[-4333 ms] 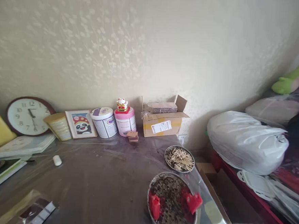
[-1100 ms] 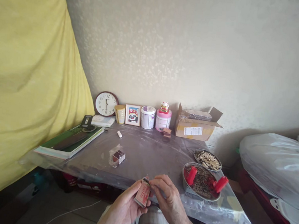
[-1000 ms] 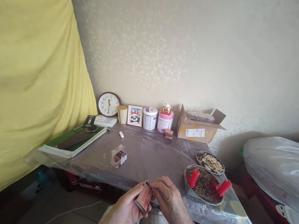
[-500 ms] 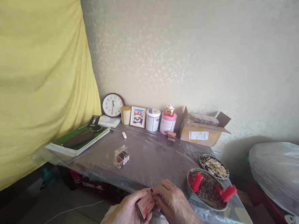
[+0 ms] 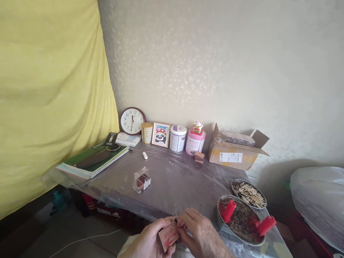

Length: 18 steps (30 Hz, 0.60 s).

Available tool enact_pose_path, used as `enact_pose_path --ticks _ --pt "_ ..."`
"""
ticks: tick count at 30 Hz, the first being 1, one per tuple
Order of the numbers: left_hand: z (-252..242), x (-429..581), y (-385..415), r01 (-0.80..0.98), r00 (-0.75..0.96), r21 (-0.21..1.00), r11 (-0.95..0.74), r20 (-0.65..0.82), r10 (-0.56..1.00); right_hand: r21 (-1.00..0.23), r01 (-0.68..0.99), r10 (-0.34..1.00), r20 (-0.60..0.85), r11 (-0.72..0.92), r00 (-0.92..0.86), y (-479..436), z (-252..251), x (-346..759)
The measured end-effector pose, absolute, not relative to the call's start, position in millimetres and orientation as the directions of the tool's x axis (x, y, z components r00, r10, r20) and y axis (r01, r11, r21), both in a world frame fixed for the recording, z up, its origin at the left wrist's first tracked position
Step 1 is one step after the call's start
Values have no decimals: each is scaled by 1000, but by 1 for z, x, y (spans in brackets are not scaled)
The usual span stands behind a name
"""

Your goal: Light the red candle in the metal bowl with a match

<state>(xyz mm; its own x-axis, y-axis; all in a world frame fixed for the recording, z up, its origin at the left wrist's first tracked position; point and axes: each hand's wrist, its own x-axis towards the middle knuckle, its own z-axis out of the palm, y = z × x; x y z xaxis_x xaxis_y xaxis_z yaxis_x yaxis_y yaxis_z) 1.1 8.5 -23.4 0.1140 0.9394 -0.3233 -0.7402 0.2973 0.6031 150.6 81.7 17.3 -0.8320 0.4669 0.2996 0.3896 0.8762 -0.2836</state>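
Note:
My left hand (image 5: 147,247) is wrapped round a small red matchbox (image 5: 167,236), held near my lap below the table's front edge. My right hand (image 5: 203,243) pinches the box's far end with its fingertips; what is between those fingertips is too small to make out. Just to the right stands a metal dish (image 5: 222,227) of dark burnt bits with two red candles (image 5: 228,211) in it. Behind it is a second metal dish (image 5: 235,183) full of pale matchsticks.
A plastic-covered table (image 5: 171,180) carries a wrapped pack of matchboxes (image 5: 143,181), books (image 5: 93,162), a clock (image 5: 131,120), tins (image 5: 177,137), a framed picture (image 5: 160,134) and a cardboard box (image 5: 235,153). A yellow curtain (image 5: 38,96) hangs left. A white plastic bag (image 5: 322,202) lies right.
Both hands have sunk lower and nearer my lap with the matchbox, which now lies flatter. The view has drifted slightly left. Earlier still, no hands were in view.

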Motion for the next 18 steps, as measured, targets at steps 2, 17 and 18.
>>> enact_pose_path --ticks 2,17,18 --pt "-23 2 9 -747 92 606 274 -314 945 -250 396 458 289 884 -841 81 19 150" --pt "-12 -5 4 -731 58 635 248 -304 951 -799 285 757 292 529 -585 100 -5 175" --pt "-12 -5 5 -734 50 633 245 -309 950 -836 262 779 273 483 -564 99 -9 174"
